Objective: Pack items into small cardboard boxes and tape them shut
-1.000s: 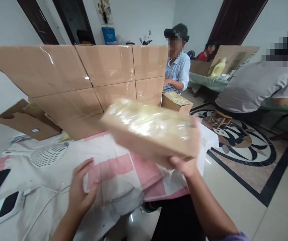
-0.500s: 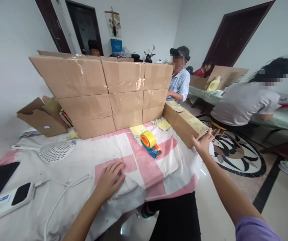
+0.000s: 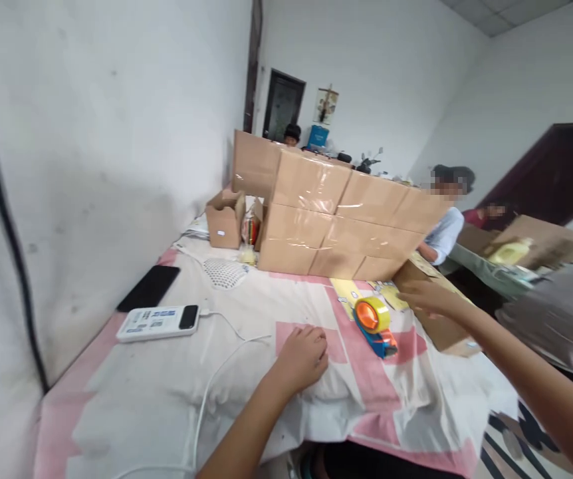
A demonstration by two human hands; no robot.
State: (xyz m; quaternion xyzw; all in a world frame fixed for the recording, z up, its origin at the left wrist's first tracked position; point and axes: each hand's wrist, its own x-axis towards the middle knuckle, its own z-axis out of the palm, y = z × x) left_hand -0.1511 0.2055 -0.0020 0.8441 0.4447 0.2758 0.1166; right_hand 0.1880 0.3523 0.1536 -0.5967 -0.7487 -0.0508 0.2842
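Note:
My left hand (image 3: 304, 358) rests palm down on the pink and white tablecloth (image 3: 246, 392), holding nothing, its fingers loosely bent. Stretched forward over the low cardboard box (image 3: 446, 332) at the right, my right hand (image 3: 425, 297) is slightly blurred, with its fingers extended and nothing visible in them. Between the hands stands a blue tape dispenser (image 3: 377, 338) carrying a yellow tape roll (image 3: 379, 314). Yellow patterned sheets (image 3: 346, 293) lie behind it, close to my right fingertips.
Joined cardboard boxes (image 3: 349, 219) form a wall across the back. At left are a white power bank (image 3: 157, 322), a dark phone (image 3: 149, 289), a white cable (image 3: 217, 369), a white perforated skimmer (image 3: 224, 273) and an open carton (image 3: 224, 226). Another person (image 3: 446, 229) sits beyond the right end.
The view has swung left. My right hand has left the near end of the low box and moved forward over it, toward the yellow sheets. My left hand stays on the cloth.

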